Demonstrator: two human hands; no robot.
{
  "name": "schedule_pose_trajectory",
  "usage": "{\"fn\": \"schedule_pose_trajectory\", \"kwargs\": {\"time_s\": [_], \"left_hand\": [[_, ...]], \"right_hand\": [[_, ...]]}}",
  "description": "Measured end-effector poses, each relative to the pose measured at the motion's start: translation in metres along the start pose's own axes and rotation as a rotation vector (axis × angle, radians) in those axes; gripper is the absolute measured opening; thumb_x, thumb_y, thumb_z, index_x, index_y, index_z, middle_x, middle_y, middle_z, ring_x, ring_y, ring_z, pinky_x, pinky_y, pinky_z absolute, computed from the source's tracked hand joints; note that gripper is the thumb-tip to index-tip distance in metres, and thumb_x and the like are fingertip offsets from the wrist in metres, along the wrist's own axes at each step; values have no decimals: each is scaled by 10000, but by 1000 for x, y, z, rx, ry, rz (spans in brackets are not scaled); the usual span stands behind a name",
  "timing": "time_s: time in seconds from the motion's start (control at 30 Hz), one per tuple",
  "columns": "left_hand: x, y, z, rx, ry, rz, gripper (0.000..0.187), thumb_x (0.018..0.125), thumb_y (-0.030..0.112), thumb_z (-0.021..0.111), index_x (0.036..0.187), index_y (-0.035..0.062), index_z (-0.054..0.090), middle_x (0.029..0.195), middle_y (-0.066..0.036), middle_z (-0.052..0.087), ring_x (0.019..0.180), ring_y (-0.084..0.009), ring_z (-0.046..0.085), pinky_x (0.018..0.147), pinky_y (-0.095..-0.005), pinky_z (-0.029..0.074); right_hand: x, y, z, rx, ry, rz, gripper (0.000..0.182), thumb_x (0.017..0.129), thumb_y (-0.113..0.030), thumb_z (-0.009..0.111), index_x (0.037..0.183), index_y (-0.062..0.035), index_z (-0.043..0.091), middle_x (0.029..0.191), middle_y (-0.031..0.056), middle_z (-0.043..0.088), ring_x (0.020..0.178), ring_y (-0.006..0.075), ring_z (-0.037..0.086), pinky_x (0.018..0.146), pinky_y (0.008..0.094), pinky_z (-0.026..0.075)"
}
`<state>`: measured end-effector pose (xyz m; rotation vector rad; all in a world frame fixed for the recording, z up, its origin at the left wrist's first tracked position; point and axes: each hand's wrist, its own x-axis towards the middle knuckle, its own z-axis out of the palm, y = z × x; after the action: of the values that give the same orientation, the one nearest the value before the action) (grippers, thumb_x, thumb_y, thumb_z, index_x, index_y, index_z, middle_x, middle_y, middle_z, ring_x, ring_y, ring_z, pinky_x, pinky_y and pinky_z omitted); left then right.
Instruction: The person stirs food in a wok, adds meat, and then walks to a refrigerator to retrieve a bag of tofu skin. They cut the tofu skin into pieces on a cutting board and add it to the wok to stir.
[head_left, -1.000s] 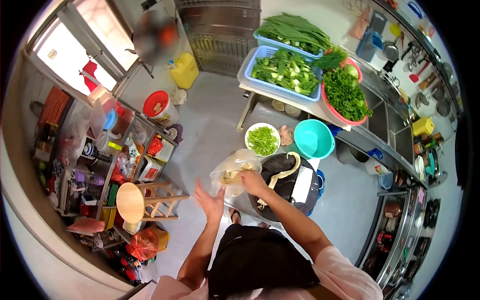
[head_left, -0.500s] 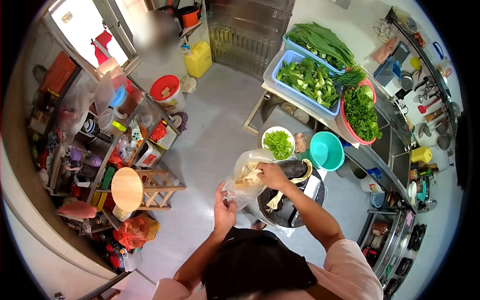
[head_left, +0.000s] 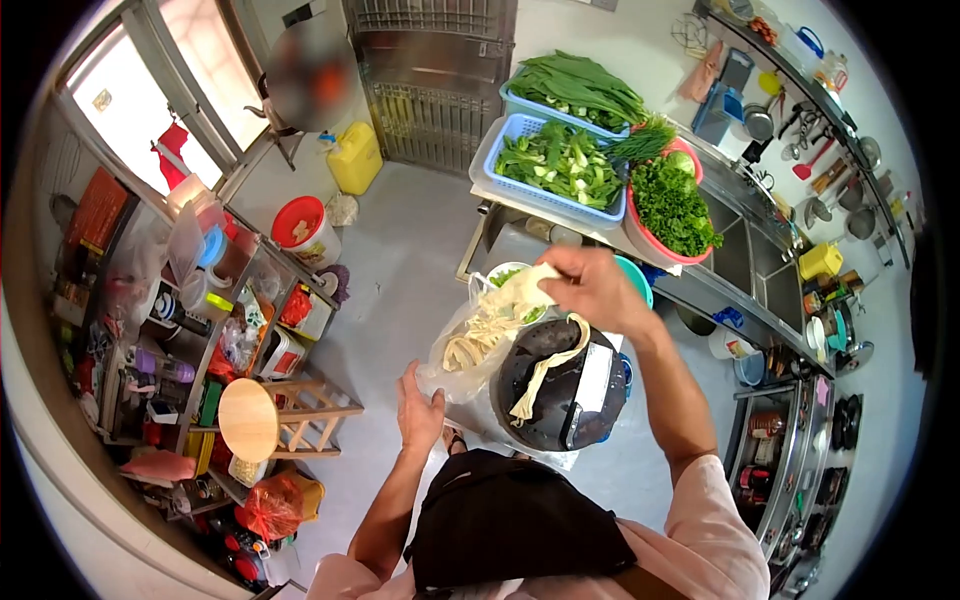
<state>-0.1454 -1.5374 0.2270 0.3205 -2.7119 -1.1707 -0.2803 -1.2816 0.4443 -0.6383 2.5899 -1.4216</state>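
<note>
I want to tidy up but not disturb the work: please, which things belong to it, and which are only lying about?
Likely in the work:
- Pale strips, some held by the right hand
- Plastic bag, against the left hand
- Black round board
- Cleaver

Seemingly lying about:
- Wooden stool
- Yellow jug
- Red bag

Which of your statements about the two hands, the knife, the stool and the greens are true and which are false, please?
1. The right hand holds pale strips. True.
2. The left hand grips the knife. False: it is at the plastic bag, and the knife lies on the round dark board.
3. The wooden stool stands on the person's right. False: it stands on the left.
4. Leafy greens fill a blue basket. True.
</note>
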Motion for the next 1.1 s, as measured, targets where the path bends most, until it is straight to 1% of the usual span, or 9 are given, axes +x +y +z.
{"fn": "schedule_pose_trajectory", "kwargs": {"time_s": [0.13, 0.3, 0.53, 0.63, 0.7, 0.8, 0.9, 1.0, 1.1], "left_hand": [[16, 7, 0, 179, 66, 168, 694, 765, 46, 675, 1377, 98, 353, 1244, -190, 434, 980, -315, 546, 848, -411, 467], [21, 37, -8, -187, -159, -108, 653, 771, -26, 613, 1367, 87, 369, 1258, -176, 403, 954, -314, 553, 812, -377, 485], [11, 42, 4, -122, -95, -6, 628, 765, -43, 591, 1349, 77, 393, 1294, -169, 388, 995, -313, 539, 851, -375, 470], [9, 81, 16, 349, 184, 283, 597, 758, -16, 619, 1319, 61, 432, 1319, -178, 404, 1075, -356, 511, 940, -392, 424], [20, 101, 47, -172, -189, 454, 583, 754, 42, 664, 1301, 56, 460, 1317, -189, 450, 1185, -389, 451, 1027, -411, 354], [38, 99, 122, -224, -327, 448, 617, 753, 93, 704, 1316, 67, 454, 1266, -191, 508, 1253, -378, 408, 1062, -415, 328], [59, 76, 179, -29, -437, 479, 571, 778, 196, 705, 1292, 93, 479, 1289, -162, 513, 1278, -347, 397, 1108, -439, 265], [78, 85, 178, 576, -792, 464, 475, 819, 340, 662, 1226, 124, 546, 1314, -149, 519, 1304, -298, 397, 1129, -464, 211], [94, 59, 190, 701, -865, 413, 391, 795, 321, 677, 1123, 127, 588, 1296, -115, 536, 1273, -280, 426, 1133, -471, 201]], "right_hand": [[-8, -42, -55, 230, 56, 69, 104, 855, -71, 596, 883, 27, 618, 712, -9, 574, 617, 42, 509, 545, 226, 441], [-22, -51, -116, 160, 167, 53, 105, 857, -60, 584, 914, 23, 613, 746, 2, 610, 649, 43, 563, 536, 213, 493], [-47, -43, -147, 61, 242, 122, 120, 851, -88, 597, 891, 25, 598, 732, 14, 604, 646, 46, 560, 528, 215, 503], [-57, -31, -146, 73, 215, 171, 124, 849, -93, 588, 893, 23, 600, 735, 14, 600, 653, 49, 559, 526, 212, 502], [-63, -23, -148, 39, 237, 211, 126, 843, -91, 585, 892, 24, 601, 740, 16, 600, 656, 52, 562, 525, 213, 502], [-69, -1, -150, 0, 276, 247, 125, 830, -85, 579, 881, 28, 600, 746, 21, 598, 658, 57, 566, 523, 216, 501], [-74, 24, -149, 28, 327, 256, 126, 820, -78, 576, 870, 34, 601, 751, 26, 597, 652, 62, 566, 523, 217, 499], [-83, 44, -151, 70, 371, 276, 141, 814, -83, 575, 869, 44, 605, 765, 35, 604, 645, 70, 564, 529, 222, 499], [-90, 45, -151, 121, 418, 245, 148, 810, -93, 575, 859, 45, 597, 757, 42, 605, 634, 77, 560, 538, 238, 500]]}}
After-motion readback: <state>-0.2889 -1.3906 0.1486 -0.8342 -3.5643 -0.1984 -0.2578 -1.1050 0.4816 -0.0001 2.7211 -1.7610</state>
